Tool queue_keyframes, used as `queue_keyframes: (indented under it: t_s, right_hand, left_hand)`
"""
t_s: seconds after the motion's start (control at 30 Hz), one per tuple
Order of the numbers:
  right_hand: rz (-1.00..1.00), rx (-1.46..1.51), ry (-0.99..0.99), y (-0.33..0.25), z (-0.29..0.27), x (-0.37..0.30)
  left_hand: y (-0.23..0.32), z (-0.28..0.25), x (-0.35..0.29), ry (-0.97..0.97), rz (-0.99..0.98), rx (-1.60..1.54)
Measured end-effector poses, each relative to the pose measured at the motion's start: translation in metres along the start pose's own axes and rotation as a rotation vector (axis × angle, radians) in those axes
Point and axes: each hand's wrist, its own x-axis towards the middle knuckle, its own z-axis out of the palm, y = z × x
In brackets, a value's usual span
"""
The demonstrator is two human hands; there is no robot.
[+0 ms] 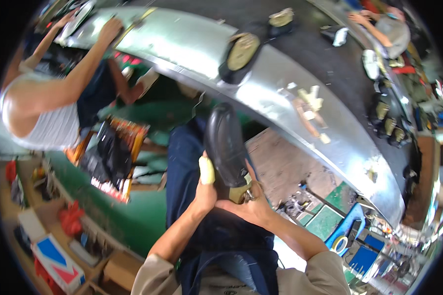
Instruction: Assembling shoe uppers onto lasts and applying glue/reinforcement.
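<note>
A black leather shoe (224, 142) is held toe-away above my dark-blue lap. My left hand (205, 195) grips its left side, with a pale yellow cover on the thumb. At the heel end, my right hand (256, 206) is closed around the shoe near its tan lining (238, 193); a small shiny thing shows by those fingers, too small to name. The fingers under the shoe are hidden. Beyond it, another dark shoe with a tan inside (242, 53) rests on the metal bench (280, 123).
Cream and brown scraps (310, 110) lie on the bench. More shoes, one at the back (280, 19), sit on the dark belt (310, 46). A co-worker (44, 110) works at left. Wooden shelves (103, 246) hold boxes at lower left; a blue tray (347, 228) stands right.
</note>
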Motion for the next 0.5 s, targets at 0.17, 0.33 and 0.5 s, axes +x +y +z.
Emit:
queue_keyframes:
  t_s: [0.17, 0.33, 0.5]
  right_hand:
    - [0.255, 0.279, 0.150, -0.017, -0.096, 0.016]
    - [0.110, 0.166, 0.668, -0.020, -0.263, 0.104]
    - [-0.040, -0.454, 0.744, 0.045, -0.368, 0.153]
  left_hand:
    - [0.025, 0.035, 0.035, -0.186, 0.256, 0.484]
    - [0.018, -0.011, 0.060, 0.041, 0.121, 0.392]
    - [-0.006, -0.072, 0.076, 0.216, 0.250, 0.651]
